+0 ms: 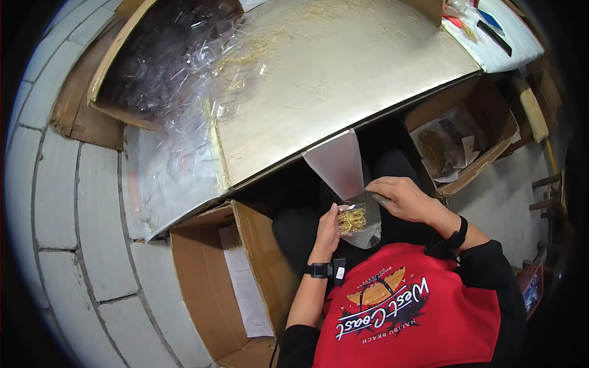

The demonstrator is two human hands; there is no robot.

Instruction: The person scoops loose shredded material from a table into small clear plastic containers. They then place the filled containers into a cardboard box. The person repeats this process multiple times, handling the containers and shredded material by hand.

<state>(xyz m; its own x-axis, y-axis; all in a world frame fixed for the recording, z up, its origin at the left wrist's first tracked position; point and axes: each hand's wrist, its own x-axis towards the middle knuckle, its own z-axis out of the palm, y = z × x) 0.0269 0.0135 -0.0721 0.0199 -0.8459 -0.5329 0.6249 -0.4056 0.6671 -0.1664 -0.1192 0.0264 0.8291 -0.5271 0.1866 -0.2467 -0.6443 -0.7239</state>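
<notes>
My left hand grips a small clear plastic box filled with thin gold-coloured wire pieces, held above my lap. My right hand is bent just to the right of the box, its fingertips drawn together; whatever they may pinch is too small to make out. A white translucent flap hangs from the table's front edge down toward the box, narrowing at its lower end near my right fingertips. Under the box, a greyish clear plastic piece lies over my dark trousers.
The pale table carries scattered gold wire pieces. A tipped cardboard box spills many clear plastic boxes at its left. Open cartons stand at my left and under the table at right. A black tool lies at far right.
</notes>
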